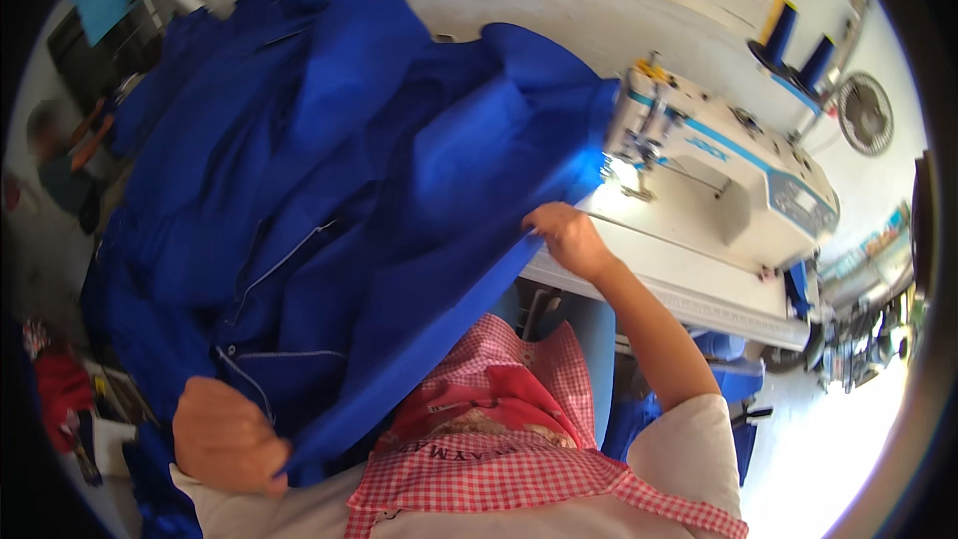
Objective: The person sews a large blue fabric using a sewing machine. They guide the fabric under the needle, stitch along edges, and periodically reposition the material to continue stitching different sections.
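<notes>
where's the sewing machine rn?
In the head view, the white sewing machine sits upper right on the white table, just beyond the right hand, with the blue fabric at its needle end.

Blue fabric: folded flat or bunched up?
Bunched: the blue fabric is heaped in loose folds, left hand and right hand each gripping an edge.

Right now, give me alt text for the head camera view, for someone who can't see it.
Both hands grip a big blue garment: the left hand low, the right hand on its edge beside a white sewing machine. A red checked apron fills the foreground.
</notes>
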`<state>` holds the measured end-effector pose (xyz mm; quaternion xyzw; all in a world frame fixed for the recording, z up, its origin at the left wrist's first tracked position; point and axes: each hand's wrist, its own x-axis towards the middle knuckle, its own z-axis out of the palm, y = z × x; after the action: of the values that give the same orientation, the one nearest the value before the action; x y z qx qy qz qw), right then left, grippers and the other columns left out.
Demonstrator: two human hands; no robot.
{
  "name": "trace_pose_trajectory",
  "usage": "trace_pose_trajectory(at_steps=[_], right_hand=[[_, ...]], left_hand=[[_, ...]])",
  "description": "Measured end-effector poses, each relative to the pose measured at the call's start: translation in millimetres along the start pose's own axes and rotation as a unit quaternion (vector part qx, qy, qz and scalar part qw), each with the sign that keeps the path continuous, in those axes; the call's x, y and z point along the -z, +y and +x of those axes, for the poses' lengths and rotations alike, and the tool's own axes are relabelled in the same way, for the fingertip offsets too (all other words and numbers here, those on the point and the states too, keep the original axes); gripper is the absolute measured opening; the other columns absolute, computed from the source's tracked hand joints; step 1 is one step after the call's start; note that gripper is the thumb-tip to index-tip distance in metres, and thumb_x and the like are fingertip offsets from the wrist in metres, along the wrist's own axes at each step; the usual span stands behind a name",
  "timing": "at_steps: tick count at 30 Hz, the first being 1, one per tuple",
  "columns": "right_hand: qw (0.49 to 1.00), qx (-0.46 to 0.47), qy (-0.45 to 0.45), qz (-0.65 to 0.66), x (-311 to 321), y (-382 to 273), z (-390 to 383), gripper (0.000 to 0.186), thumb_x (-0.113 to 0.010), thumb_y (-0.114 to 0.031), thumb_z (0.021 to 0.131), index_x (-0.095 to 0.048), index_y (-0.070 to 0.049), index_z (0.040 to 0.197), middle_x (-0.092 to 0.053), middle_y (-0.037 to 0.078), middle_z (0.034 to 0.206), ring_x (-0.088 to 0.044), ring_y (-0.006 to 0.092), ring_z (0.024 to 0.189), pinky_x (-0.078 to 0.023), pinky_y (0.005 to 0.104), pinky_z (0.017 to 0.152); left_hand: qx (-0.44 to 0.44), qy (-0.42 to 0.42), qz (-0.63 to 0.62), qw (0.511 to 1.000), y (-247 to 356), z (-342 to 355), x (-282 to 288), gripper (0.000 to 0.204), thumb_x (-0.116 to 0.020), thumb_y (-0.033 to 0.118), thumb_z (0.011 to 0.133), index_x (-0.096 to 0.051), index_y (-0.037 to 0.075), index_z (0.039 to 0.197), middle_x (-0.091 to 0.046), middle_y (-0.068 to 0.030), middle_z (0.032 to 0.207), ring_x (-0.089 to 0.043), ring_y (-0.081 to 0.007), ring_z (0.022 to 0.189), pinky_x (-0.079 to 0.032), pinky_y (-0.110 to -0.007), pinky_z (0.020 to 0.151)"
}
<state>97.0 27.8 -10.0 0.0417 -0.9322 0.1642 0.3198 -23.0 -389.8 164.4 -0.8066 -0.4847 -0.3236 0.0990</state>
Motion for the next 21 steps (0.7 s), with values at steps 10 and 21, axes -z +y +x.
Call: trace_pose_trajectory(at_steps=[10, 21], right_hand=[[0.998, 0.046, 0.032, 0.012, 57.9, -189.6, -85.4, 0.023, -0.064, -0.005, 0.069, -0.063, 0.001, 0.091, -0.066, 0.014, 0.089, -0.067, 0.0285, 0.083, -0.058, 0.0378, 0.079], [0.959, -0.225, 0.042, 0.165, -10.4, -198.5, -154.8, 0.036, -0.066, 0.01, 0.065, -0.066, 0.002, 0.101, -0.068, 0.015, 0.094, -0.069, 0.0286, 0.083, -0.059, 0.035, 0.073]], left_hand=[[-0.225, -0.489, -0.337, 0.772, -6.1, 116.6, -68.0, 0.016, -0.052, 0.019, 0.089, -0.06, 0.006, 0.093, -0.059, -0.0043, 0.09, -0.059, -0.0139, 0.07, -0.046, -0.03, 0.057], [0.132, -0.165, -0.025, 0.977, -193.1, 133.7, -335.5, 0.055, -0.059, 0.031, 0.093, -0.045, 0.005, 0.139, -0.044, -0.0116, 0.146, -0.037, -0.0265, 0.137, -0.027, -0.049, 0.112]])
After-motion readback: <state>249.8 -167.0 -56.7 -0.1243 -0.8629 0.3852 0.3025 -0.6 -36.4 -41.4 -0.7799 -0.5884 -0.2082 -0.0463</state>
